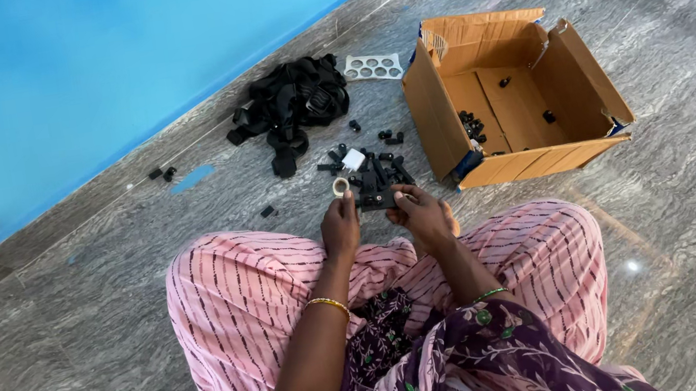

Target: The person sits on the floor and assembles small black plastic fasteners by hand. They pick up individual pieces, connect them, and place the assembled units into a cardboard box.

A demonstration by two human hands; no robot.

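polished grey stone floor point(97, 349), glossy and veined; matt brown cardboard box point(525, 98); dull black plastic parts point(373, 178); striped pink cloth trousers point(236, 302); painted, smooth blue wall point(76, 70).
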